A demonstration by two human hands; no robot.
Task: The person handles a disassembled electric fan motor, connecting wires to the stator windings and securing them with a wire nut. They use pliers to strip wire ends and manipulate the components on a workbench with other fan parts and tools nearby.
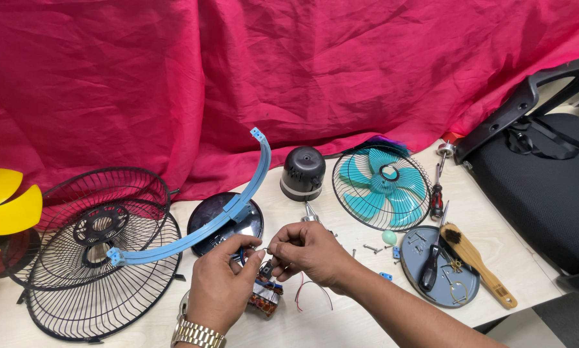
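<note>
Both sets of fingertips meet over a small fan motor (265, 298) with copper windings, which sits on the table (341, 322) right beneath them. The left hand (220, 283) has thumb and forefinger pressed together, pinching something small at the top of the motor; what exactly it grips is too small to tell. The right hand (309, 250) curls its fingers inward, fingertips pinched on a thin piece just beside the left thumb, with thin red and white wires (305, 291) trailing below its palm. A gold wristwatch (198, 334) sits on the left wrist. Just beyond the fingers lies a dark round cover (213, 212), crossed by a curved blue plastic band (206, 229) that arcs upward. Left of the hands rest two black wire fan guards (102, 270), one overlapping the other. Beyond the right hand stand a black motor cap (303, 172) and a teal fan blade (383, 187) lying in another guard. Farther right, a grey round plate (460, 290) holds screws and a screwdriver (431, 261), with a wooden brush (480, 264) lying across its edge. A red cloth (270, 71) hangs behind everything.
</note>
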